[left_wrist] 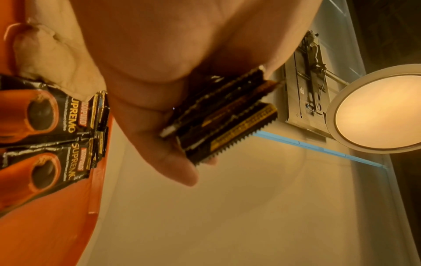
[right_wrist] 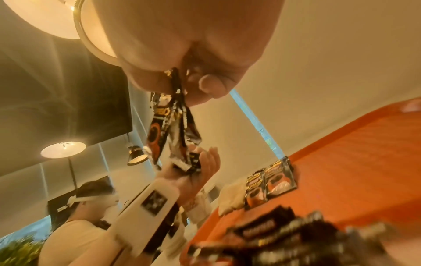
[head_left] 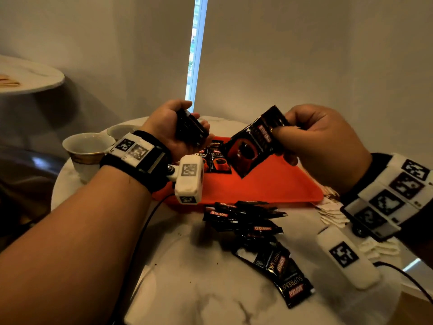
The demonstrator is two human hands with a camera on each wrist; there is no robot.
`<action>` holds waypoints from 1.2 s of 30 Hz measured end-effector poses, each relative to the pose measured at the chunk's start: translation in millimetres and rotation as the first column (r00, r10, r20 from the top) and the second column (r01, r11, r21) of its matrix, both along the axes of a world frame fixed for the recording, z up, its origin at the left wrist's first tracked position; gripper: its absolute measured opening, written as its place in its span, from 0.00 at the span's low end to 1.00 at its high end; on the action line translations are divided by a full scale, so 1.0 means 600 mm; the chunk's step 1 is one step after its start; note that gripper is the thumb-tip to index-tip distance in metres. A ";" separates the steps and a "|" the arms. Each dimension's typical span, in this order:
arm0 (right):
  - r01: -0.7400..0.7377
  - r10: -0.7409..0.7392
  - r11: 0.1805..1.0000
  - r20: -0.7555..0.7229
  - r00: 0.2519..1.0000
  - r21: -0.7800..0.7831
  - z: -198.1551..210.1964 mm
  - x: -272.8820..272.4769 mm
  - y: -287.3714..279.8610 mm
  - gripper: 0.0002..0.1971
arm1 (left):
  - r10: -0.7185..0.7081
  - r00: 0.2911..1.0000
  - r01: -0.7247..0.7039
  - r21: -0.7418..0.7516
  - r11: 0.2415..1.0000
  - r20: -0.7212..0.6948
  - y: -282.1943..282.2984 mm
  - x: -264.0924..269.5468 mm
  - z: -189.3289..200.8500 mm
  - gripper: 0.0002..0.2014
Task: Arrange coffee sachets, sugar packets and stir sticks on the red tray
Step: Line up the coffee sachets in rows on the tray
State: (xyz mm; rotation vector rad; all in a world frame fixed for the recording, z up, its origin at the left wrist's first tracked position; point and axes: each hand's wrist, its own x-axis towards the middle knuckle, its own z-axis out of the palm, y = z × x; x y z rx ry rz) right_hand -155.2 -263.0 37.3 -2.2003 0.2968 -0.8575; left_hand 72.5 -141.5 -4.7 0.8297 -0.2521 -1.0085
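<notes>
Left grip (head_left: 174, 127) clasps a stack of sachets (head_left: 191, 127); right grip (head_left: 314, 139) pinches one coffee sachet (head_left: 251, 143) above the red tray (head_left: 269, 184)

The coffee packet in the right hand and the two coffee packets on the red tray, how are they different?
The packet in the right hand hangs in the air, pinched by its top; the two tray packets lie flat on the red tray. The held packet is tilted; the tray packets sit straight, side by side. The held one is away from the others; the tray pair touch along their edges. All are black with a red cup picture.
</notes>
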 end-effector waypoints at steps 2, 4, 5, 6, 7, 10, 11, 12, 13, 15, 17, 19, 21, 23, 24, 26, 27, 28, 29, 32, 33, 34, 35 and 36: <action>0.099 -0.098 0.994 0.016 0.995 -0.043 0.012 0.007 -0.018 0.05 | -0.034 0.999 0.034 0.008 0.999 0.028 -0.003 -0.008 0.002 0.12; 0.185 -0.184 0.979 0.030 0.983 -0.081 0.022 0.018 -0.030 0.03 | -0.067 0.996 0.066 0.015 0.998 0.066 -0.005 -0.019 0.004 0.12; 0.215 -0.213 0.972 0.038 0.976 -0.096 0.027 0.025 -0.033 0.03 | -0.086 0.993 0.084 0.021 0.996 0.084 -0.007 -0.024 0.004 0.12; 0.238 -0.234 0.966 0.051 0.971 -0.104 0.031 0.032 -0.034 0.03 | -0.107 0.989 0.105 0.026 0.994 0.098 -0.008 -0.029 0.004 0.13; 0.250 -0.244 0.963 0.066 0.968 -0.104 0.035 0.039 -0.035 0.03 | -0.128 0.986 0.125 0.031 0.992 0.111 -0.009 -0.034 0.004 0.14; 0.251 -0.242 0.960 0.086 0.966 -0.122 0.037 0.068 -0.024 0.02 | -0.179 0.973 0.176 0.032 0.984 0.149 -0.018 -0.045 0.001 0.18; 0.237 -0.227 0.960 0.083 0.970 -0.147 0.033 0.079 -0.018 0.02 | -0.191 0.968 0.191 0.019 0.981 0.163 -0.021 -0.050 -0.001 0.20; 0.216 -0.206 0.960 0.072 0.976 -0.179 0.027 0.088 -0.012 0.01 | -0.203 0.962 0.207 -0.003 0.978 0.181 -0.024 -0.054 -0.002 0.22; 0.192 -0.185 0.958 0.055 0.981 -0.215 0.020 0.096 -0.006 0.02 | -0.211 0.957 0.221 -0.030 0.975 0.200 -0.026 -0.057 -0.002 0.23; 0.131 -0.134 0.951 0.007 0.991 -0.281 0.005 0.107 0.003 0.02 | -0.213 0.953 0.233 -0.075 0.969 0.213 -0.027 -0.060 -0.002 0.25; 0.044 -0.066 0.950 -0.060 0.996 -0.308 -0.007 0.112 0.008 0.02 | -0.196 0.959 0.218 -0.090 0.972 0.204 -0.025 -0.058 -0.002 0.23; -0.045 -0.001 0.951 -0.149 0.989 -0.307 -0.010 0.111 0.008 0.04 | -0.176 0.963 0.199 -0.097 0.975 0.205 -0.022 -0.055 -0.001 0.19; -0.093 0.019 0.931 -0.206 0.978 -0.354 -0.003 0.105 0.007 0.08 | -0.179 0.957 0.204 -0.088 0.975 0.230 -0.021 -0.053 -0.002 0.16; -0.112 0.013 0.919 -0.253 0.967 -0.378 0.008 0.099 0.002 0.20 | -0.201 0.946 0.230 -0.089 0.969 0.254 -0.018 -0.055 0.000 0.17; -0.120 0.020 0.931 -0.279 0.960 -0.346 0.012 0.096 0.002 0.26 | -0.217 0.940 0.250 -0.098 0.963 0.262 -0.017 -0.057 0.001 0.17; -0.144 0.071 0.963 -0.301 0.951 -0.227 0.017 0.094 0.003 0.34 | -0.259 0.921 0.307 -0.131 0.943 0.292 -0.015 -0.068 0.005 0.18; -0.164 0.106 0.970 -0.296 0.949 -0.178 0.015 0.094 0.002 0.36 | -0.290 0.908 0.347 -0.156 0.925 0.302 -0.015 -0.074 0.006 0.18; -0.189 0.136 0.968 -0.286 0.949 -0.164 0.013 0.094 0.002 0.36 | -0.316 0.897 0.382 -0.181 0.906 0.308 -0.016 -0.079 0.008 0.19; -0.201 0.144 0.961 -0.277 0.950 -0.190 0.010 0.094 0.003 0.35 | -0.326 0.893 0.397 -0.200 0.896 0.310 -0.016 -0.082 0.007 0.19; -0.200 0.135 0.947 -0.254 0.958 -0.251 0.005 0.095 0.005 0.34 | -0.316 0.886 0.402 -0.220 0.889 0.340 -0.016 -0.076 0.005 0.21; -0.203 0.131 0.946 -0.273 0.953 -0.255 0.005 0.093 0.004 0.35 | -0.311 0.889 0.392 -0.206 0.897 0.337 -0.016 -0.071 0.004 0.21; -0.195 0.107 0.941 -0.304 0.947 -0.277 0.004 0.087 0.002 0.36 | -0.293 0.905 0.360 -0.187 0.914 0.308 -0.019 -0.064 0.001 0.20; -0.185 0.072 0.933 -0.342 0.937 -0.308 0.005 0.077 -0.001 0.36 | -0.249 0.931 0.300 -0.173 0.938 0.267 -0.021 -0.058 -0.002 0.18; -0.194 0.062 0.926 -0.379 0.923 -0.323 0.008 0.062 -0.003 0.34 | -0.186 0.955 0.226 -0.158 0.961 0.232 -0.023 -0.050 -0.004 0.17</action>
